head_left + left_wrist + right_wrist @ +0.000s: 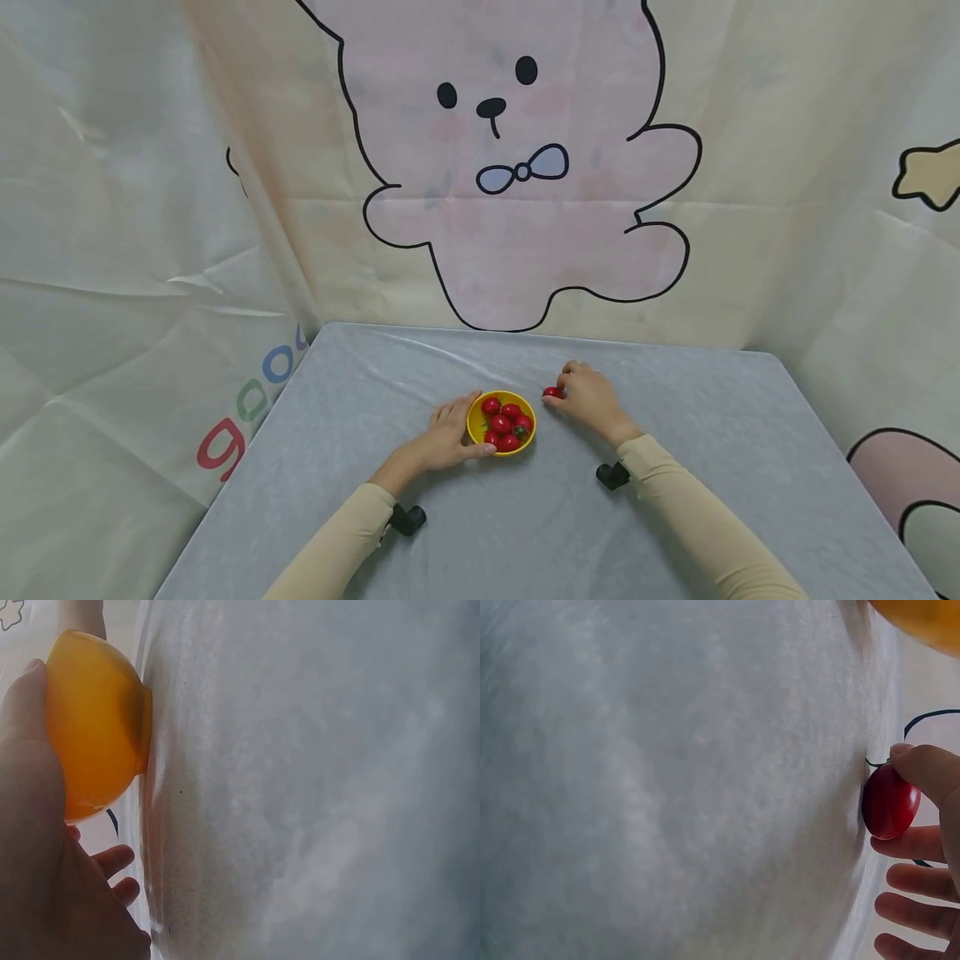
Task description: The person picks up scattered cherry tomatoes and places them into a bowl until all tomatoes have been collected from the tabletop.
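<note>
A small yellow bowl stands on the table, with several red cherry tomatoes inside. My left hand holds the bowl from its left side, thumb at the near rim and index finger along the far-left rim. The left wrist view shows the bowl's rounded outer wall and base, the thumb against it. To the right of the bowl, my right hand pinches a single cherry tomato between thumb and index finger, at the tabletop. A thin stem shows at its top; the other right fingers are spread apart.
A grey cloth covers the table. Behind it hangs a cream curtain with a pink bear drawing, and light fabric encloses both sides. Black wrist camera mounts sit beneath both sleeves.
</note>
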The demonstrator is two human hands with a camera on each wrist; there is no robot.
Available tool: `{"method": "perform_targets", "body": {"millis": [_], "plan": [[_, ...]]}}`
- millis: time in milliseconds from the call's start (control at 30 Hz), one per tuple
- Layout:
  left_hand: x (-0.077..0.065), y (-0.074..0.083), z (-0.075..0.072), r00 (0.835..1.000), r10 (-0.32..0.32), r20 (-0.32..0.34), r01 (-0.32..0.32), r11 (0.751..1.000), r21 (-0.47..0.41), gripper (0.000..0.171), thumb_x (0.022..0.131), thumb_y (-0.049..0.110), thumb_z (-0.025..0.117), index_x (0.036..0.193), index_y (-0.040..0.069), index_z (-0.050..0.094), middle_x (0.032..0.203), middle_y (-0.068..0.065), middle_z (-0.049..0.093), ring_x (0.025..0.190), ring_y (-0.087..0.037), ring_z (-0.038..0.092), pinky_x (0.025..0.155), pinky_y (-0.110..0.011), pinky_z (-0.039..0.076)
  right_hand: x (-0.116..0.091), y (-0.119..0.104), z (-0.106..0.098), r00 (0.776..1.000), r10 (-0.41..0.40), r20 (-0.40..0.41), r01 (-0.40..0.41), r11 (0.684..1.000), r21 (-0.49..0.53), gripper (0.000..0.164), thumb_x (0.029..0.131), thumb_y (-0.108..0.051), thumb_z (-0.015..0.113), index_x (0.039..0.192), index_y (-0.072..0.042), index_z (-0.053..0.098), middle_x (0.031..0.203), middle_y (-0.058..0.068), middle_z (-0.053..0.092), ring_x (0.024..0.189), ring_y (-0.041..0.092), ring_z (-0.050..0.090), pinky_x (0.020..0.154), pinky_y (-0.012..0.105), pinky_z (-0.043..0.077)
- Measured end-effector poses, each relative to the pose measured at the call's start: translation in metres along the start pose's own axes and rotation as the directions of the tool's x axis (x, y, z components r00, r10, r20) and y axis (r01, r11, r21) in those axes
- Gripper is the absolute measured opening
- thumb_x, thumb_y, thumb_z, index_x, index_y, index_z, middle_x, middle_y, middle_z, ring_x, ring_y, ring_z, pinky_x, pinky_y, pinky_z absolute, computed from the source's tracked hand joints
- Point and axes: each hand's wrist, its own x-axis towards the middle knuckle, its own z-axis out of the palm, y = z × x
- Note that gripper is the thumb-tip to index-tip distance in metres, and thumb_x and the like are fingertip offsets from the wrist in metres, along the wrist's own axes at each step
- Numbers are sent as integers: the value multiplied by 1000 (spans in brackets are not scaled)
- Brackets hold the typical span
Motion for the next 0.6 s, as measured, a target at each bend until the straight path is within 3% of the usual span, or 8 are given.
{"method": "perform_targets", "body": {"millis": [300, 600], "plan": [[-1, 3, -1, 1000, 15, -8, -15, 1000, 1, 101, 86, 67, 60, 159, 15, 12, 162, -14, 26, 148, -38, 24, 121, -58, 15, 3, -3, -3, 1000, 8, -18, -8, 1000, 26, 38, 82, -46, 77, 82, -8, 75, 108, 11, 67, 91, 27, 62, 74, 42, 55], [-1, 5, -2, 1000, 7, -8, -7, 1000, 14, 100, 87, 66, 60, 159, 15, 13, 162, -13, 27, 148, -38, 26, 121, -58, 15, 9, -11, -18, 994, -58, -98, 61, 998, 26, 34, 80, -44, 80, 84, -10, 76, 109, 11, 67, 94, 29, 64, 75, 42, 57]]}}
